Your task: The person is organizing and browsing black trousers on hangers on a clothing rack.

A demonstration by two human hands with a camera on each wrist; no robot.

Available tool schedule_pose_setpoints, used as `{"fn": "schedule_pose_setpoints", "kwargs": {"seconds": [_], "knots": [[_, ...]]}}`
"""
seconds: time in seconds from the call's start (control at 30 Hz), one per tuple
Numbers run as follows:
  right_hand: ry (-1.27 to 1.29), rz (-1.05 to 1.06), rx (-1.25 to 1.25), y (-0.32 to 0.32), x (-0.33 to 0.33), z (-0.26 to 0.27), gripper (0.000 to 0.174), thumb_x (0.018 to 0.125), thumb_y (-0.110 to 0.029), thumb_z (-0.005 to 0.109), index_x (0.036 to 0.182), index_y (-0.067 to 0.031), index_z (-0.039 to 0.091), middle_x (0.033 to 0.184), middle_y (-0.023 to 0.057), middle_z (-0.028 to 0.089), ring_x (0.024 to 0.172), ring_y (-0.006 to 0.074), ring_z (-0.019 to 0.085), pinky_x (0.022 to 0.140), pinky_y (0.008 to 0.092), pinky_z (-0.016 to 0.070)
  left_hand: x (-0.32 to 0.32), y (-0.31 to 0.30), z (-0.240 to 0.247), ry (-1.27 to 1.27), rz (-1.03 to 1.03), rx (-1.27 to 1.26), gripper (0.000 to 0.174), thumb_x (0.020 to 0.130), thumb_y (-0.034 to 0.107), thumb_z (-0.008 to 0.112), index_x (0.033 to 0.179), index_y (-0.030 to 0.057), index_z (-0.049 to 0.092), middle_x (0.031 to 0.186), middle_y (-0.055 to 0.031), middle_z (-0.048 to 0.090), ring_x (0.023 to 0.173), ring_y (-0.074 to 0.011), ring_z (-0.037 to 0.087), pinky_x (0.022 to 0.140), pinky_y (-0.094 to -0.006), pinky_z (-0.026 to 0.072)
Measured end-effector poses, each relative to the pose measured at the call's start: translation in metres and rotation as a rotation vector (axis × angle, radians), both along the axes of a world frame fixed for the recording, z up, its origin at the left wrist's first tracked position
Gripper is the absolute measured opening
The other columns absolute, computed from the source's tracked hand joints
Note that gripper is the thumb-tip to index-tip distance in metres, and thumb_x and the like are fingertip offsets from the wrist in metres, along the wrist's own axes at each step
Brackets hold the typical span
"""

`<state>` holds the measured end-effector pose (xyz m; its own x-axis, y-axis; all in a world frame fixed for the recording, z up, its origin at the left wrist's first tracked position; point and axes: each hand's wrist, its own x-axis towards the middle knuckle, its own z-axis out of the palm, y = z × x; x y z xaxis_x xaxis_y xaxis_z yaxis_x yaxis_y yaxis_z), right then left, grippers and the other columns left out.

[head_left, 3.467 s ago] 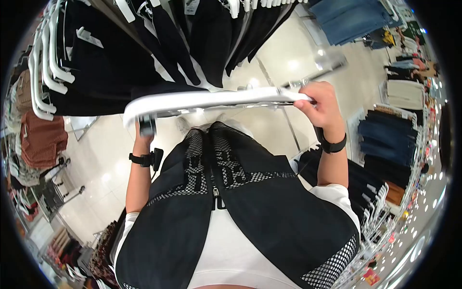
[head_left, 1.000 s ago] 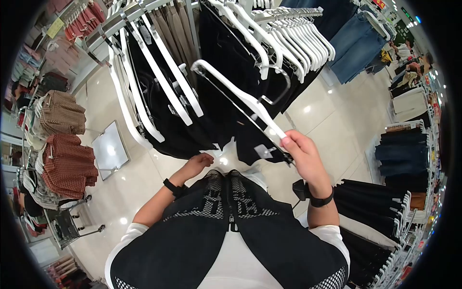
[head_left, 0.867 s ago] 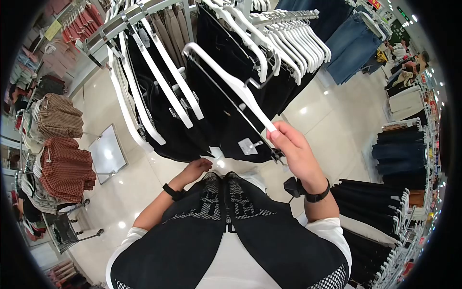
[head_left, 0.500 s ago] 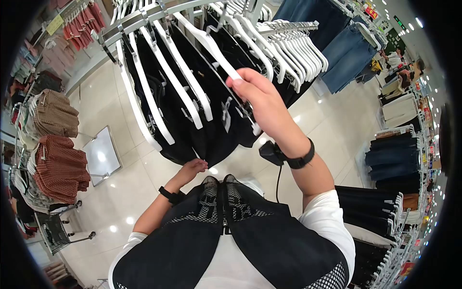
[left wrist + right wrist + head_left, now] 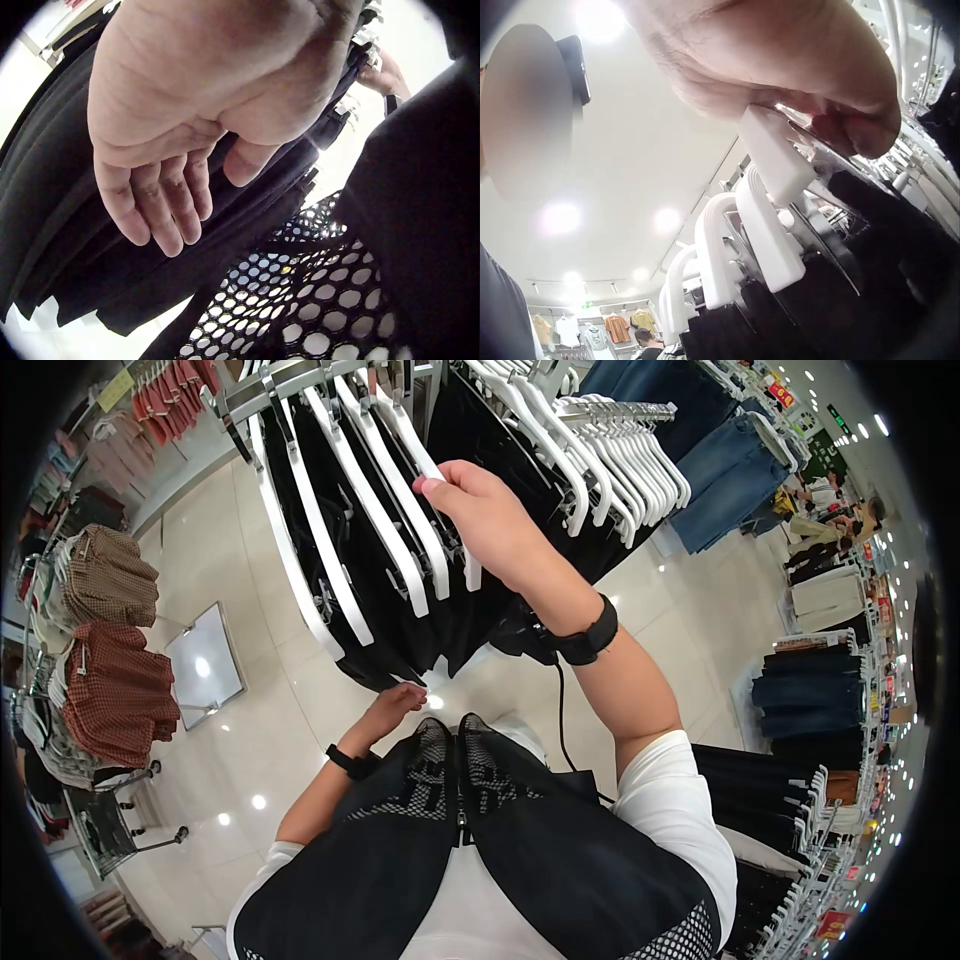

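Note:
My right hand [image 5: 490, 515] grips a white hanger [image 5: 472, 572] near its front end, fingers curled round its arm. That hanger lies alongside several other white hangers on the metal rail [image 5: 255, 395], and its far end reaches the rail. In the right wrist view, the hanger's blunt white end [image 5: 776, 154] sticks out just under the palm. Black garments [image 5: 60, 187] hang in a close row below the hangers. By their lower edges my left hand [image 5: 395, 710] hangs relaxed, fingers loosely bent and holding nothing; the left wrist view shows its palm [image 5: 217, 82].
A second rail with many white hangers [image 5: 630, 470] juts out to the right, with blue jeans [image 5: 735, 485] beyond. On the left are checked shirts [image 5: 115, 690], a flat white panel [image 5: 205, 665] and a wheeled cart [image 5: 105, 825]. Dark garments [image 5: 750, 790] hang at right.
The right hand has carried the white hanger with its black garment up and left, from in front of the rack into the row on the rail. The left hand has stayed low and let loose.

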<state>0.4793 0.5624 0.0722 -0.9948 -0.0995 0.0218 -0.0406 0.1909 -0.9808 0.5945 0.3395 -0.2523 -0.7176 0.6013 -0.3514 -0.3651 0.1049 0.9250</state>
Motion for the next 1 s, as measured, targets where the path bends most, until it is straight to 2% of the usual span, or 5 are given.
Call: {"fn": "schedule_pose_setpoints", "kwargs": {"seconds": [0.3,0.4,0.57,0.73,1.0], "knots": [[0.333,-0.082,0.215,0.053,0.041,-0.019,0.031,0.104,-0.028,0.051,0.116,-0.0012,0.062,0.092,0.0003,0.061,0.083,0.0081,0.053,0.077,0.0263,0.045,-0.007,0.022,0.024,0.095,-0.135,-0.086,0.025,0.103,0.018,0.052,0.117,-0.0008,0.06,0.114,-0.0096,0.066,0.107,-0.0189,0.063,0.097,-0.0329,0.0501],[0.766,-0.058,0.515,0.095,0.049,-0.05,0.012,0.092,-0.013,0.065,0.093,-0.0011,0.067,0.074,0.0083,0.056,0.066,0.0216,0.054,0.062,0.0326,0.0442,-0.01,0.043,0.07,0.445,-0.155,-0.218,0.022,0.1,0.019,0.056,0.115,0.0041,0.062,0.107,-0.0112,0.068,0.097,-0.0248,0.067,0.086,-0.0356,0.0523],[0.735,0.132,0.763,0.138,0.066,-0.08,0.009,0.085,-0.011,0.068,0.08,-0.0054,0.063,0.073,0.0082,0.058,0.069,0.0276,0.058,0.062,0.0381,0.0462,-0.03,0.082,0.151,0.818,-0.233,-0.272,0.019,0.099,0.016,0.057,0.115,0.0064,0.062,0.103,-0.0124,0.069,0.084,-0.0285,0.069,0.077,-0.0374,0.0537],[0.657,0.166,0.751,0.178,0.063,-0.099,0.013,0.087,-0.014,0.067,0.077,-0.0058,0.063,0.07,0.008,0.059,0.067,0.0277,0.058,0.063,0.039,0.0475,-0.043,0.136,0.188,0.355,-0.006,0.165,0.034,0.105,0.018,0.049,0.135,0.0026,0.046,0.119,-0.0105,0.062,0.111,-0.0175,0.06,0.095,-0.0313,0.046],[0.605,0.268,0.675,0.258,0.046,-0.117,0.015,0.089,-0.015,0.064,0.077,-0.0053,0.063,0.07,0.0102,0.06,0.068,0.0304,0.06,0.064,0.0413,0.0486,-0.097,0.231,0.246,0.799,0.717,0.123,0.052,0.108,0.039,0.032,0.136,-0.0013,0.05,0.134,-0.0119,0.055,0.126,-0.0211,0.051,0.105,-0.0357,0.0377]]}}
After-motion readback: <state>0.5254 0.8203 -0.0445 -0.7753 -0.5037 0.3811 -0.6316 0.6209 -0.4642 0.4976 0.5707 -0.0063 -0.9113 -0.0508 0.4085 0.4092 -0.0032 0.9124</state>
